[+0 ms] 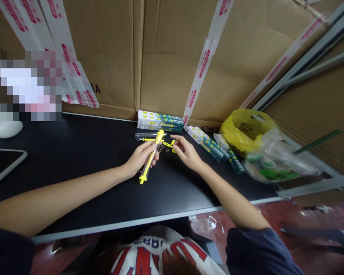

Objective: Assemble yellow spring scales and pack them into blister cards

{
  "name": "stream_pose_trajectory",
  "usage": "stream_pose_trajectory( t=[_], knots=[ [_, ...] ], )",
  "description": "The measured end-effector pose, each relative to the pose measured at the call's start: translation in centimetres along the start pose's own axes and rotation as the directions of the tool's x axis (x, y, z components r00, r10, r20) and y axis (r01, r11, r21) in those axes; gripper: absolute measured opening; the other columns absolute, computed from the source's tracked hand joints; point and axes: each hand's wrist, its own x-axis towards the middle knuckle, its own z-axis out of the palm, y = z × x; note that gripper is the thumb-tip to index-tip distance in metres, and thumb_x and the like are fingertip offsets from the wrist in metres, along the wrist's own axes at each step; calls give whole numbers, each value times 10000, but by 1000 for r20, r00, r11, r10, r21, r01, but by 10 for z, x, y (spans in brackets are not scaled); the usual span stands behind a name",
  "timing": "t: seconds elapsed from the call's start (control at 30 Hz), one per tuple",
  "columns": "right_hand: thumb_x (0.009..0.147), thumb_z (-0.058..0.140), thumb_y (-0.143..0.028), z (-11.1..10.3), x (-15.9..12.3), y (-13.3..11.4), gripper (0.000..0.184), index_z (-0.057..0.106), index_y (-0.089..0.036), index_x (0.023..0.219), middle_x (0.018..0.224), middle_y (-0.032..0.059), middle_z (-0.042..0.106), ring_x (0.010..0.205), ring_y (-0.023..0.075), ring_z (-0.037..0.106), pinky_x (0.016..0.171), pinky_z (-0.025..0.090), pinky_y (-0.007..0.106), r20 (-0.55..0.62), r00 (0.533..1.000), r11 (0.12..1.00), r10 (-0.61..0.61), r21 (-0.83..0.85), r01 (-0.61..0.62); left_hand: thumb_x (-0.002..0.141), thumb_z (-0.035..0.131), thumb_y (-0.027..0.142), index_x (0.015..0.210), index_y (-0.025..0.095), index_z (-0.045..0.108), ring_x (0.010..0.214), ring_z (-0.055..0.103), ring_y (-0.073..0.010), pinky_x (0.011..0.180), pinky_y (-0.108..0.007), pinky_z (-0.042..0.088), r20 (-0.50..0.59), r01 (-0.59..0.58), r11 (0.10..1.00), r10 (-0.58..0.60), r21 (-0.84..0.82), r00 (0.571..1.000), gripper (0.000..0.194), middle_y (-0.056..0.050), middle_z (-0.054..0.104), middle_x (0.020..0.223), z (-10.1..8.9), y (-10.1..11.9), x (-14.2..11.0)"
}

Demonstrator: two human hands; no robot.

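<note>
My left hand point(143, 156) is wrapped round a clear tube with yellow ends point(150, 162), tilted above the table, with a yellow rod inside it. My right hand point(189, 154) is beside the tube's upper end, its thumb and index finger curled round a small yellow part point(173, 142). Just behind the hands, a second clear tube point(146, 135) lies on the black table, next to a thin yellow rod point(149, 139). Other small yellow pieces lie close to my right fingertips, partly hidden by them.
Printed boxes point(160, 121) are stacked against the cardboard wall point(166, 57), and more green-and-white boxes point(208, 143) lie to the right. A yellow plastic bag point(240, 131) and a clear bag point(278, 160) stand beside a metal frame. At left is a white-edged device point(2, 164).
</note>
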Motion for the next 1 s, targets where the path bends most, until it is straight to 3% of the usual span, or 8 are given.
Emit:
stream_pose_trajectory(
  t=[0.1,0.23,0.4,0.57,0.8,1.0],
  knots=[
    [943,490,-288,-3,1,3,218,594,-205,1116,919,60,574,869,190,524,787,447,325,33,992,962,-118,-244,122,858,546,383,1044,178,504,447,569,-96,428,-182,460,-95,-65,997,60,-50,994,281,10,634,627,-4,-1,5],
    [929,512,-253,-3,7,-1,174,636,-196,1038,975,83,591,889,205,503,774,420,322,197,961,851,-192,-455,263,854,519,352,952,194,463,454,591,-114,406,-184,455,-94,-50,998,46,-36,994,194,1,654,638,-4,0,6],
    [911,544,-274,10,26,-12,164,655,-167,967,993,99,609,901,229,483,706,361,336,426,885,650,-188,-621,437,846,488,332,938,196,464,411,551,-103,353,-169,416,-110,-50,999,49,-6,993,166,31,617,596,-1,1,4],
    [956,455,-202,29,45,-23,243,663,-117,864,944,122,644,901,229,492,717,336,349,536,836,553,-114,-665,502,835,494,336,963,196,471,396,544,-103,328,-162,392,-121,-60,998,61,7,991,191,44,593,572,-1,0,6],
    [901,509,-183,34,49,-23,156,645,-109,874,887,125,679,842,232,530,669,316,340,508,861,598,-34,-679,425,826,503,350,964,202,478,387,535,-95,330,-161,386,-125,-73,997,74,9,989,204,49,589,578,-2,-2,7],
    [830,544,-190,30,45,-17,64,593,-150,823,791,84,666,740,197,553,633,338,298,313,950,736,-12,-640,220,830,502,360,957,198,474,385,534,-95,332,-159,378,-121,-73,997,73,12,990,208,47,587,568,0,0,6]
  ],
)
